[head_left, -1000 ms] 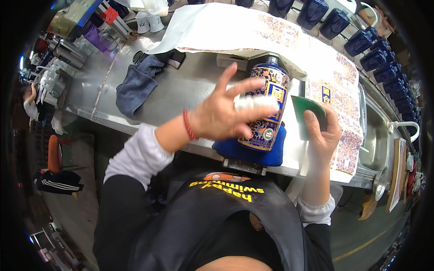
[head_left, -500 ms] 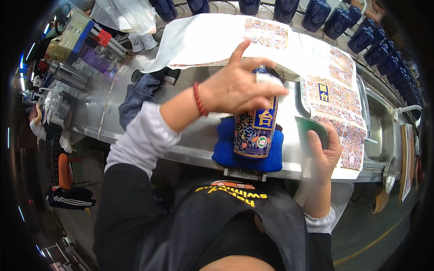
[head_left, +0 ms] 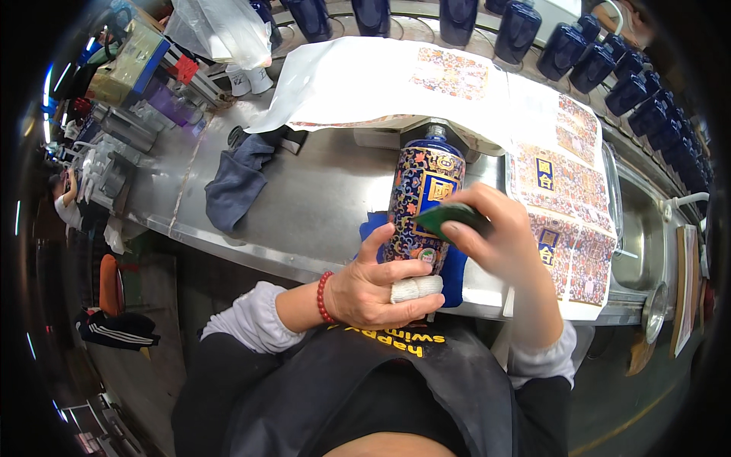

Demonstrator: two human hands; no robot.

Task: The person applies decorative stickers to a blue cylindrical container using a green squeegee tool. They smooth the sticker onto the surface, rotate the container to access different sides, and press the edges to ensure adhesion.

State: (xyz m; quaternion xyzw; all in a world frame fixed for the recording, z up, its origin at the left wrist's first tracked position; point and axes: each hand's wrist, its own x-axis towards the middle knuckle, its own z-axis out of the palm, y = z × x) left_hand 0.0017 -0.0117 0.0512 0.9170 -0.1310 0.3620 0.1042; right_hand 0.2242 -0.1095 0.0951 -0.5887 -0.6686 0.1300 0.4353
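Note:
A dark blue bottle (head_left: 407, 186) with a colourful floral decal and a gold-framed blue panel lies with its neck pointing away from me. Under it is a folded bright blue cloth (head_left: 455, 280). My left hand (head_left: 381, 293) is closed round the bottle's near end, and one of its fingers is wrapped in white tape. A flat green scraper (head_left: 445, 219) is pinched in my right hand (head_left: 499, 228). Its edge is at the decal, close to the panel; whether it presses on the surface I cannot tell.
Large white decal sheets (head_left: 365, 76) cover the far side of the metal table (head_left: 304, 198) and its right part. A grey-blue cloth (head_left: 242, 183) lies at left. Several blue bottles (head_left: 518, 34) line a curved conveyor behind. A sink (head_left: 647, 221) is at right.
My left hand has come down from over the bottle's upper part to its near end. My right hand has brought the scraper leftward onto the bottle, whose neck now shows.

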